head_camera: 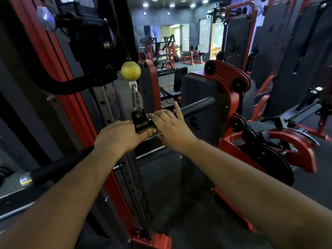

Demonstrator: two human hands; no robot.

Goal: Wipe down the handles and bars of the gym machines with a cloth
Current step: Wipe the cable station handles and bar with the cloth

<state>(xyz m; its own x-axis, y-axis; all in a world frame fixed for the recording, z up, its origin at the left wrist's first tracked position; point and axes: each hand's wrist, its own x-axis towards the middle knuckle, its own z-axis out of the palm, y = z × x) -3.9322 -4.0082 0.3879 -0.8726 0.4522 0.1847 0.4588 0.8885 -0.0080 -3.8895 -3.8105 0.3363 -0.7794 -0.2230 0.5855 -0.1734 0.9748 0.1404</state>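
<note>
A red upright [71,97] of the cable machine stands at 10 o'clock; a yellow ball [131,70] and carabiner [136,100] hang above the bar [59,166]. The bar's long axis runs from 8 o'clock to 2 o'clock. The left hand [124,134] grips its centre swivel [142,121]. The right hand [171,127] rests on the bar, fingers loosely spread. Writing on the swivel is unreadable.

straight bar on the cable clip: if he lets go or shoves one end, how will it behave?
The straight bar hangs from one carabiner at its centre bracket, so it will probably pivot and swing rather than stay level. It looks like rigid metal, likely heavy for its size. Its black grip sleeve should resist slipping; the chrome end cap less so.
</note>
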